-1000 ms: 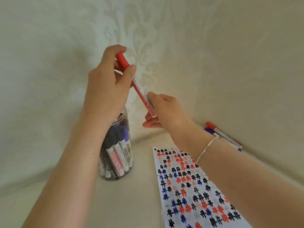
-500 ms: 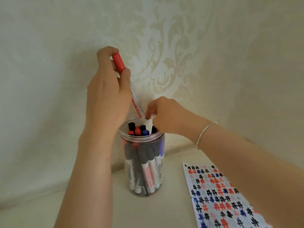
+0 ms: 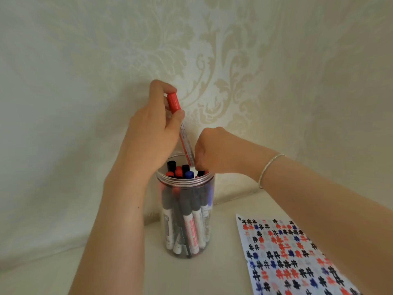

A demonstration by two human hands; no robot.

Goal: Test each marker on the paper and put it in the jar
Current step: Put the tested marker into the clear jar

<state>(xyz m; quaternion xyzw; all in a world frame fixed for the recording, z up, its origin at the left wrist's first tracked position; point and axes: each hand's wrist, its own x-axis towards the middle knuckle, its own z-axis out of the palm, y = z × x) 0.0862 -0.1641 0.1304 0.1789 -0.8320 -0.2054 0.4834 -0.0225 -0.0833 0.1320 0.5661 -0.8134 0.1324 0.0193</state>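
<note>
Red-capped white-barrelled marker is above the jar mouth, tilted, cap up and to the left, lower end at the rim on the far side. Left hand grasps it near the cap, thumb and fingers curled round the barrel. Right hand is curled at the marker's lower end, fingertips down by the rim; cannot tell if it actually pinches the barrel, the fingers are hidden behind the knuckles. Thin silver bracelet on the right wrist.

Clear plastic cylindrical jar stands upright under both hands, near the wall, packed with markers standing cap-up: black, red and blue caps show at the mouth.

White paper sheet covered in black, red and blue hash marks lies flat to the right of the jar, nearer the camera, apart from it, partly under the right forearm. Cream surface below, pale damask-patterned wall behind.
</note>
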